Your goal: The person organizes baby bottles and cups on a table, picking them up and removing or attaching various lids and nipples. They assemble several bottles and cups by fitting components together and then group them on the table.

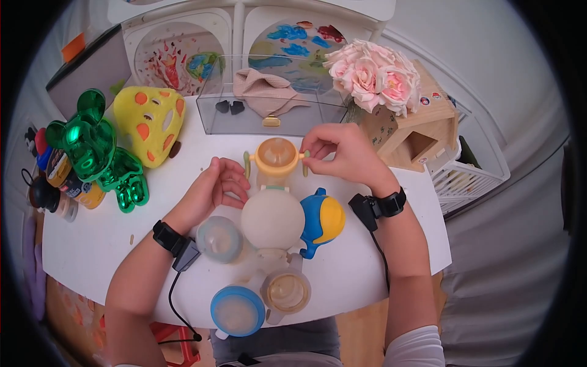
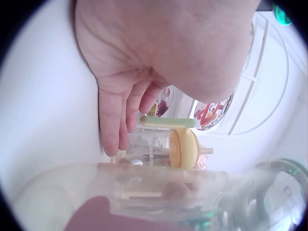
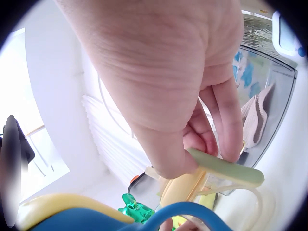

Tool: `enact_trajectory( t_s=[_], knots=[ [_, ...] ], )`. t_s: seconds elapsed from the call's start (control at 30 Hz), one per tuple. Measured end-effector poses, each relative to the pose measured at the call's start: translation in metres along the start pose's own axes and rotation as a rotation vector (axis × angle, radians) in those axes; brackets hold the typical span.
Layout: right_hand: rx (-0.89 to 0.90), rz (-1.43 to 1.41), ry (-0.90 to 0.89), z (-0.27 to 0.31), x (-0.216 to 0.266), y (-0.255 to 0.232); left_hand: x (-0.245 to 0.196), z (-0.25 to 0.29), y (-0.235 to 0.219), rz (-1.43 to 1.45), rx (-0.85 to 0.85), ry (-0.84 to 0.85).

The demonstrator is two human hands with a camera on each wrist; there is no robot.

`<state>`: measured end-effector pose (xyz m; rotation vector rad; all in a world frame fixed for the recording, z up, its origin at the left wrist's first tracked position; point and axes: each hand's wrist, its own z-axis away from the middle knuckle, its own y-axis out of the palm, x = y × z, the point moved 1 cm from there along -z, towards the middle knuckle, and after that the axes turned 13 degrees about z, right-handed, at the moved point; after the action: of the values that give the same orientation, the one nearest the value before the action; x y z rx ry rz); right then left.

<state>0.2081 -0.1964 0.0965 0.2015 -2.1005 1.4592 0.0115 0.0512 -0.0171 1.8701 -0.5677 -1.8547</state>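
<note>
A clear bottle with a yellow collar (image 1: pixel 266 167) and green side handles stands upright before the grey clear box. My right hand (image 1: pixel 345 153) pinches its right handle between thumb and forefinger; the right wrist view shows the thumb of that hand (image 3: pixel 168 82) on the green handle (image 3: pixel 228 172). Beside the bottle's left side is my left hand (image 1: pixel 214 186), its fingers loosely extended. In the left wrist view, the fingertips of the left hand (image 2: pixel 144 62) are near the bottle's base, left of the yellow collar (image 2: pixel 190 150); contact is unclear.
A round white object (image 1: pixel 273 219), blue-yellow item (image 1: pixel 330 219) and grey-lidded bottle (image 1: pixel 219 239) stand nearer me. A blue-lidded bottle (image 1: pixel 238 311) and brown-topped cup (image 1: pixel 286 291) are by the front edge. Green figure (image 1: pixel 92 147) and yellow plush (image 1: pixel 150 125) stand left; flowers (image 1: pixel 379 79) back right.
</note>
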Motion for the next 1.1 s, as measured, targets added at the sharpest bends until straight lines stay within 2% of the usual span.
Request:
enact_trajectory(
  t_s=[0.07, 0.13, 0.23, 0.33, 0.47, 0.57, 0.63, 0.73, 0.77, 0.8, 0.87, 0.93, 1.0, 1.1],
  knots=[
    [-0.024, 0.027, 0.026, 0.000, -0.004, 0.000, 0.000, 0.000, 0.001, -0.023, -0.010, 0.002],
    [-0.161, 0.027, 0.016, 0.000, -0.007, -0.002, 0.002, -0.001, -0.001, -0.014, -0.023, -0.005],
    [-0.256, 0.016, 0.038, 0.005, -0.004, -0.016, 0.002, -0.001, -0.004, -0.020, -0.001, -0.019],
    [-0.359, -0.041, 0.065, 0.019, 0.000, -0.041, 0.001, 0.000, -0.001, -0.167, -0.004, 0.015],
    [-0.505, -0.026, 0.038, 0.064, 0.010, -0.095, -0.002, 0.004, 0.010, -0.144, -0.017, -0.024],
    [-0.488, -0.095, 0.115, 0.117, 0.029, -0.129, -0.006, 0.006, 0.013, -0.225, -0.079, -0.008],
    [-0.422, -0.054, 0.073, 0.150, 0.036, -0.142, -0.006, 0.005, 0.009, -0.256, -0.083, 0.005],
    [-0.301, 0.068, 0.157, 0.190, 0.047, -0.146, -0.005, 0.005, 0.013, -0.252, -0.108, 0.003],
    [-0.258, 0.056, 0.248, 0.198, 0.050, -0.142, -0.006, 0.006, 0.016, -0.234, -0.113, -0.010],
    [-0.256, 0.051, 0.251, 0.203, 0.054, -0.136, -0.007, 0.006, 0.017, -0.221, -0.117, -0.020],
    [-0.096, 0.156, 0.214, 0.204, 0.063, -0.118, -0.006, 0.005, 0.015, -0.217, -0.111, -0.016],
    [-0.046, 0.127, 0.256, 0.201, 0.064, -0.101, -0.004, 0.005, 0.014, -0.181, -0.089, -0.003],
    [0.084, 0.075, 0.250, 0.198, 0.057, -0.081, -0.006, 0.007, 0.016, -0.198, -0.096, -0.014],
    [0.125, -0.026, 0.237, 0.190, 0.050, -0.059, -0.009, 0.008, 0.020, -0.244, -0.105, -0.012]
  ],
)
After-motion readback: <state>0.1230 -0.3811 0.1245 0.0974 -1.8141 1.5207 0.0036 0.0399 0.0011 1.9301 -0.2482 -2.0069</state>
